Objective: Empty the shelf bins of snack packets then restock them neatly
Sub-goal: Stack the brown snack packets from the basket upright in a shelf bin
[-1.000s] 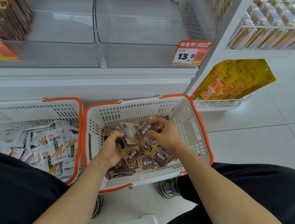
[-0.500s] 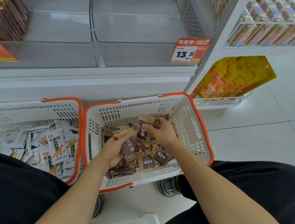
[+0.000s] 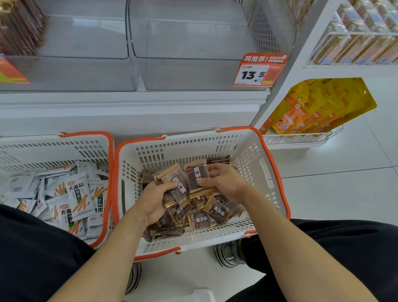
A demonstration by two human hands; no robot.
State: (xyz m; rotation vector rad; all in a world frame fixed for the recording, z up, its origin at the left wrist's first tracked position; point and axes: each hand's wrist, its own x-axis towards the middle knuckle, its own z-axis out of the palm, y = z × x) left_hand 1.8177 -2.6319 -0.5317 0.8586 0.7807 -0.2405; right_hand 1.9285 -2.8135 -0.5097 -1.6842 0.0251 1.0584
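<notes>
Both my hands are inside the white, orange-rimmed basket on the floor in front of me. It holds several brown snack packets with gold edges. My left hand grips a small stack of these packets from the left. My right hand pinches another brown packet against that stack from the right. Above, two clear shelf bins stand with nothing in them.
A second white basket at the left holds several white snack packets. A bin at the top left holds upright brown packets. An orange price tag reads 13.5. Yellow packets sit on a low wire rack at the right.
My hands have lifted a stack of brown packets from the heap and squared it up between them; a second ago they were lower, sorting among the loose packets.
</notes>
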